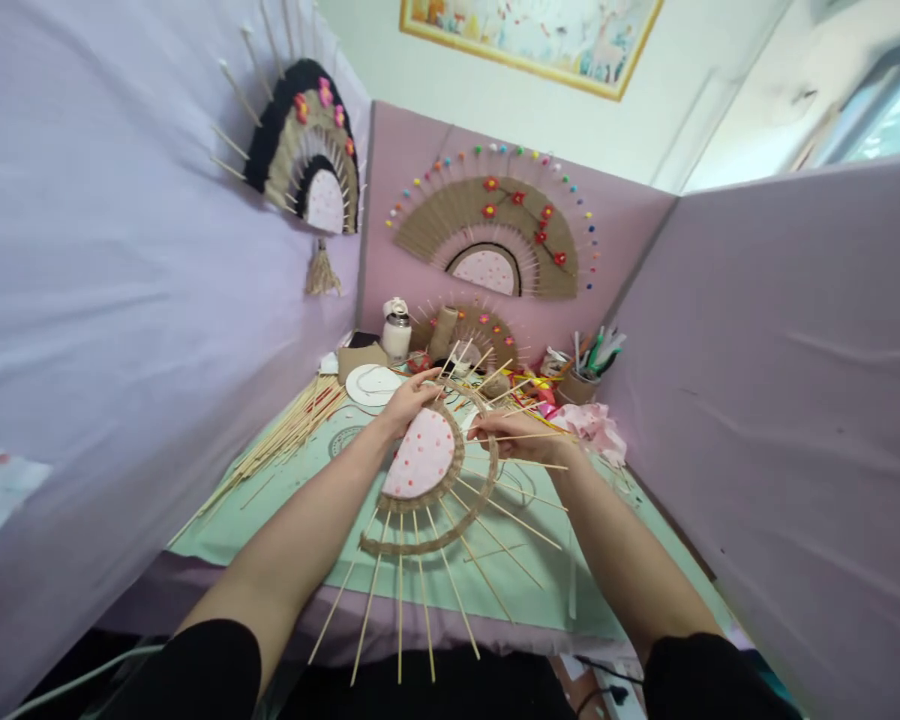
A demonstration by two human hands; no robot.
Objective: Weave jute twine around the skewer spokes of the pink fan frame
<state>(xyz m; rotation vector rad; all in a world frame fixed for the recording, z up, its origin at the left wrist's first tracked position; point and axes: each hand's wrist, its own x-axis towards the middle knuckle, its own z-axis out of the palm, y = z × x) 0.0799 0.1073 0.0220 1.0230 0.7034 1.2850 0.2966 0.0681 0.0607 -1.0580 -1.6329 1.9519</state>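
Note:
A half-round fan frame (pixel 421 452) is held up over the table, with a pink dotted centre, a brown twine border and thin wooden sticks fanning outward. A second, narrow band of woven twine (pixel 420 548) arcs across the sticks, apart from the inner border. My left hand (pixel 414 402) grips the fan frame at its upper edge, thumb and fingers closed on it. On the right side, my right hand (pixel 516 436) has its fingers pinched among the sticks at the twine band. Its fingertips are partly hidden.
Loose sticks (pixel 289 430) lie along the left. At the back stand a white jar (pixel 397 336), a twine spool (pixel 443 332) and a pen pot (pixel 577 386). A white disc (pixel 373 384) and crumpled pink cloth (pixel 596 430) flank the hands. Finished fans (pixel 435 215) hang on partitions.

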